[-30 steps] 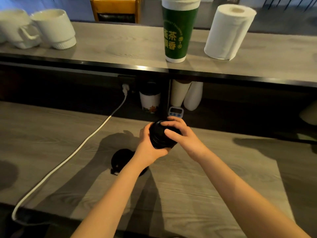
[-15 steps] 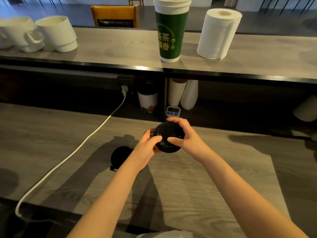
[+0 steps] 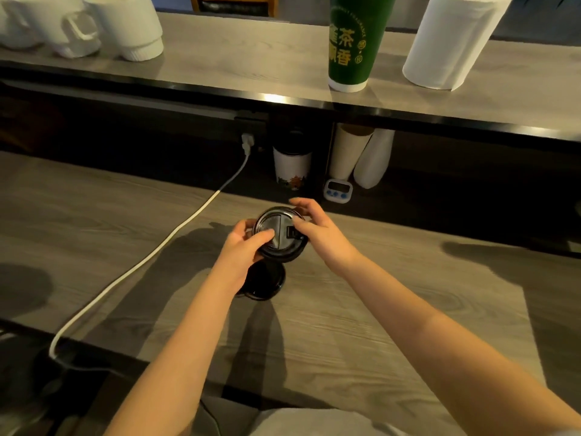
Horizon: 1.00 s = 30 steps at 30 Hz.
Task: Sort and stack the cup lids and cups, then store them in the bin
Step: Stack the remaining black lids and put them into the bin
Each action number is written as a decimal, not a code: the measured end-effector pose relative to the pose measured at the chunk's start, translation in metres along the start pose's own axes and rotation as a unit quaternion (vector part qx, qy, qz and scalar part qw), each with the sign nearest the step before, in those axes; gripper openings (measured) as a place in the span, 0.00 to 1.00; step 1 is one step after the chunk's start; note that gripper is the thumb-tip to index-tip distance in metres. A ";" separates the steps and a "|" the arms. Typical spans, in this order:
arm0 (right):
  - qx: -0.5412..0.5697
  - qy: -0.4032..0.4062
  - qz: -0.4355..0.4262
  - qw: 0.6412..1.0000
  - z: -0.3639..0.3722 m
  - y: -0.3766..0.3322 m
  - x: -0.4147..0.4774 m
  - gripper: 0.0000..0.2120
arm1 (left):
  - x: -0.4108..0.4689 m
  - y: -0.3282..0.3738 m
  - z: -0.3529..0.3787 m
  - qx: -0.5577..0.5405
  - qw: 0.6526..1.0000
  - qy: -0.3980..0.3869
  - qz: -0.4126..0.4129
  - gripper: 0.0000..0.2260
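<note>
Your left hand [image 3: 242,248] and right hand [image 3: 319,231] gripped a black lid [image 3: 278,237], and your left wrist half-hid a second lid [image 3: 267,284] on the surface [image 3: 361,316].

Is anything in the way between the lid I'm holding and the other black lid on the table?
Nothing visible. The held lid, pinched by the left hand and right hand, hangs just over the table lid with no object between them; only the left wrist overlaps the table lid's left edge.

A white cable [image 3: 195,213] crosses the counter [image 3: 393,325]; a timer [image 3: 337,190] stands behind.
</note>
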State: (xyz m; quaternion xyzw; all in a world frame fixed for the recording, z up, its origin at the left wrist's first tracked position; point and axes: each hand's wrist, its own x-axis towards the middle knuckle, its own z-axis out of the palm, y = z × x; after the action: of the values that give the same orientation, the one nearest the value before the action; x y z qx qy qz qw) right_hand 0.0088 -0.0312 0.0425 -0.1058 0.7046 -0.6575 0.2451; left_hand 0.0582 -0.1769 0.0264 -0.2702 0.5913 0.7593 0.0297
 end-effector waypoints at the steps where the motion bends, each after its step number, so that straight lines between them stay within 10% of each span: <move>1: 0.002 0.008 0.020 1.000 0.003 0.003 0.006 0.16 | 0.005 0.002 -0.007 -0.006 1.000 0.028 0.009 0.09; 7: -0.297 -0.010 0.134 0.945 0.004 0.055 0.022 0.17 | 0.026 0.009 -0.051 0.003 0.988 0.153 0.026 0.22; 14: -0.466 -0.166 0.047 0.868 0.043 0.080 0.023 0.47 | 0.029 0.000 -0.063 -0.043 0.982 0.182 0.012 0.22; 18: -0.553 -0.167 0.002 0.816 0.054 0.097 0.029 0.48 | 0.033 -0.006 -0.063 -0.045 0.981 0.189 -0.011 0.21; 30: -0.401 -0.039 0.026 0.915 -0.014 0.097 0.000 0.41 | 0.031 -0.017 -0.043 -0.023 0.986 0.163 -0.038 0.16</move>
State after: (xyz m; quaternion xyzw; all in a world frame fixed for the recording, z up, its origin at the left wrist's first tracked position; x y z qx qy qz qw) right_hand 0.0189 -0.0078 -0.0524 -0.2027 0.9015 -0.3085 0.2259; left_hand 0.0539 -0.2191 -0.0093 -0.4126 0.5604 0.7167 -0.0444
